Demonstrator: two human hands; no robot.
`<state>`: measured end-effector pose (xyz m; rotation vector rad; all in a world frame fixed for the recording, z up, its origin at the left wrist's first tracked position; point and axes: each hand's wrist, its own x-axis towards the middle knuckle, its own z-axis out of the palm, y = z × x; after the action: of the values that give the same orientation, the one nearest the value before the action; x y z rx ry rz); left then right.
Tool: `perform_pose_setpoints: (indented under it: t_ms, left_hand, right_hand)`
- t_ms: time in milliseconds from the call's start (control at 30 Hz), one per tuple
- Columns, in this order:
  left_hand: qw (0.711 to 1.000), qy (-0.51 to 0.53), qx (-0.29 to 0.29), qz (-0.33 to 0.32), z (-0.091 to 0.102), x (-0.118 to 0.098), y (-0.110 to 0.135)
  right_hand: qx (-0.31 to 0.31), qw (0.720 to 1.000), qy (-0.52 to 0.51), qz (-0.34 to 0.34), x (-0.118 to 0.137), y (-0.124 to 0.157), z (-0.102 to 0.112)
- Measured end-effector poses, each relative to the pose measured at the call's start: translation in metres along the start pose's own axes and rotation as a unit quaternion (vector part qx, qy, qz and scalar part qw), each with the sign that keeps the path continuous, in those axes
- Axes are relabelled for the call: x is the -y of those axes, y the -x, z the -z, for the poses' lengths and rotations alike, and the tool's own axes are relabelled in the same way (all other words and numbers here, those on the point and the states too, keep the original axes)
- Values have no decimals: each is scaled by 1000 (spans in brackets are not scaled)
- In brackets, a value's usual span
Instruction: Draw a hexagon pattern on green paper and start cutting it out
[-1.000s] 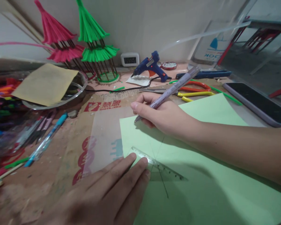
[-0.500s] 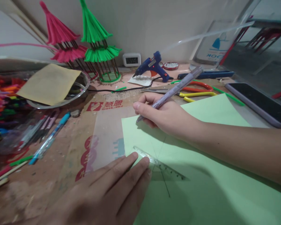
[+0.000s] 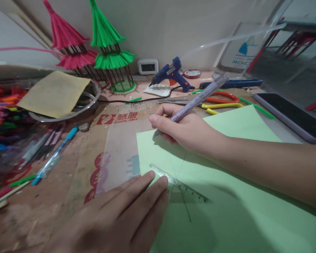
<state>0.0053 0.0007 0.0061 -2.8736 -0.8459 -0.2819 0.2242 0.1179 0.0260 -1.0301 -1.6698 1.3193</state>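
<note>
My right hand (image 3: 184, 130) grips a pale purple pen (image 3: 197, 100), its tip close above or on the light green paper (image 3: 237, 218) near the far left corner. Flat on the sheet, my left hand (image 3: 116, 214) has its fingers stretched out, with fingertips on a clear plastic ruler (image 3: 184, 186). That ruler lies slantwise across thin pencil-like lines that cross each other. Part of the ruler is covered by the fingers.
Behind stand a blue glue gun (image 3: 171, 73), a white digital clock (image 3: 147, 66), and pink (image 3: 68, 31) and green (image 3: 107, 28) pagoda-like models. Pliers (image 3: 221, 105) and a phone (image 3: 292, 116) lie right. At left are a metal bowl (image 3: 96, 98) and a blue pen (image 3: 55, 154).
</note>
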Motion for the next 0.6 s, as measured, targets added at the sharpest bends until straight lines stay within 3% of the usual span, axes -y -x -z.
perform_pose_setpoints:
  t_ms: [600]
  left_hand:
    - [997,55,44,-6,2,8,0]
  right_hand:
    - [4,1000,9,7,-1,0,0]
